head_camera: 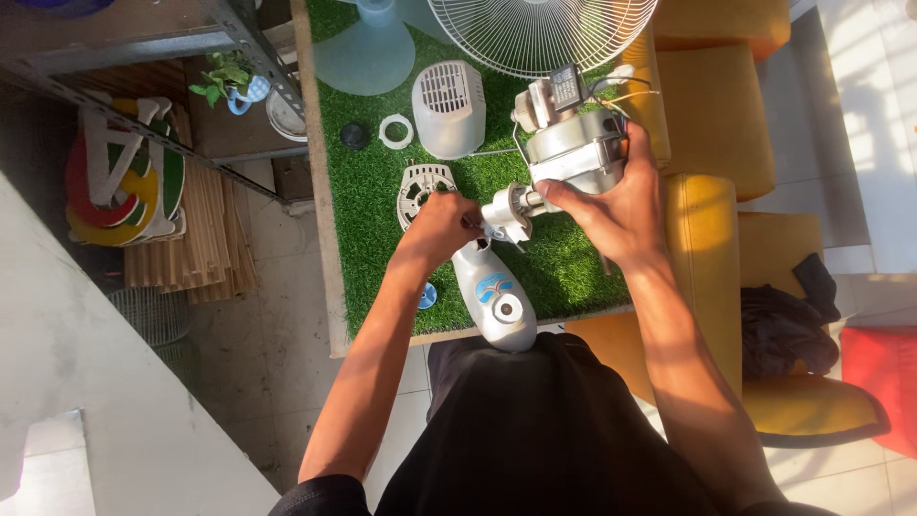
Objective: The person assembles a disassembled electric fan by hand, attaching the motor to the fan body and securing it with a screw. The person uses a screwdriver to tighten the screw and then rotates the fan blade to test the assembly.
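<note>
bare grey metal fan motor (573, 143) gripped in right hand (611, 205); left hand (439, 225) pinches at its neck joint; grey plastic rear housing (449, 107) already off, beyond the grip.

Bare turf (368, 258) left of the left hand (441, 227) gives open room down to the table edge. Ahead it's crowded: grey rear cover (447, 107), slotted plate (420, 189), white ring (395, 131), black cap (354, 136). Wire grille (535, 33) blocks the far end. Yellow seat (712, 258) hems in the rt side, just beside the right hand (611, 205).
</note>
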